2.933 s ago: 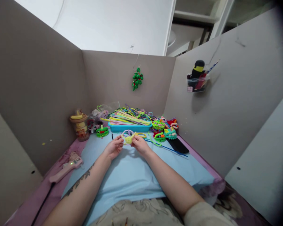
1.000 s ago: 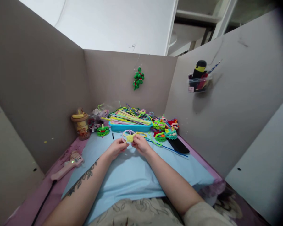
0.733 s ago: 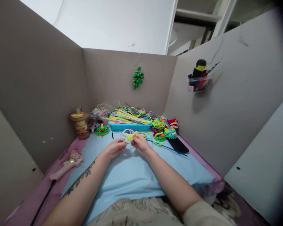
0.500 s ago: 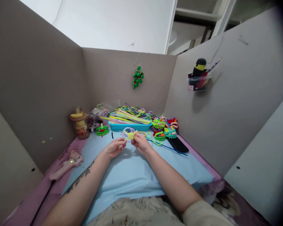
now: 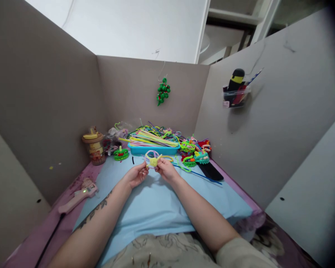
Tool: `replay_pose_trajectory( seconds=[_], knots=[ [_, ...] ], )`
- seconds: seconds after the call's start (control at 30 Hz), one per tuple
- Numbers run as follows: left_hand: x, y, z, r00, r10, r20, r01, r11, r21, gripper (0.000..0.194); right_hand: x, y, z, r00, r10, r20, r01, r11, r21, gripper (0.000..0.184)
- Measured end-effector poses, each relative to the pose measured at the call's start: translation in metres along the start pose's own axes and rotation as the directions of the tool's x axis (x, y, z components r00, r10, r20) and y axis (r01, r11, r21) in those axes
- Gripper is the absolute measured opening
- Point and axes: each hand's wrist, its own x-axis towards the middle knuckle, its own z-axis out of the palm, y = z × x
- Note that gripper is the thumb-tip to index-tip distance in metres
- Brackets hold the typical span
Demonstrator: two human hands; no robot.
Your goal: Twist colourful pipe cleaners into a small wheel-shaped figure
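Over the blue cloth, my right hand (image 5: 166, 170) pinches a small yellow piece of bent pipe cleaner (image 5: 154, 162) between closed fingers. A lilac pipe cleaner loop (image 5: 152, 153) rises behind that piece and seems joined to it. On the left of it, my left hand (image 5: 136, 175) is closed, its fingertips together at the edge of the loop. What exactly those fingertips grip is too small to make out. Just beyond the hands stands a blue tray (image 5: 155, 150) heaped with pastel pipe cleaners (image 5: 153, 139).
A pink glue gun (image 5: 79, 197) with a lit green light lies at left, near a lidded jar (image 5: 96, 150). A green fuzzy figure (image 5: 121, 153) sits left of the tray. Finished colourful figures (image 5: 201, 156) and a black strip (image 5: 210, 172) lie at right. Grey panels surround the table.
The yellow piece has turned slightly and shifted a little left in my fingers. My left fingertips have moved up slightly toward the loop. The rest looks the same.
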Motion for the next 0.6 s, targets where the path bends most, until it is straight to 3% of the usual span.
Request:
replay_pose_trajectory(
  seconds=[0.37,0.5,0.6],
  knots=[
    [-0.005,0.006,0.004,1.000,-0.014,0.002,0.014,0.994,-0.104,0.019,0.002,0.002,-0.001,0.999,-0.002,-0.052,0.003,1.000,0.013,0.037],
    [-0.005,0.014,-0.003,0.997,0.074,-0.030,-0.077,0.988,-0.132,0.021,0.003,0.002,-0.004,0.996,-0.001,-0.086,0.002,1.000,0.016,0.037],
    [-0.005,0.014,-0.006,0.993,0.111,-0.052,-0.111,0.994,-0.009,0.019,0.004,0.001,-0.007,0.992,0.009,-0.124,-0.003,0.999,0.044,0.036]
  ],
)
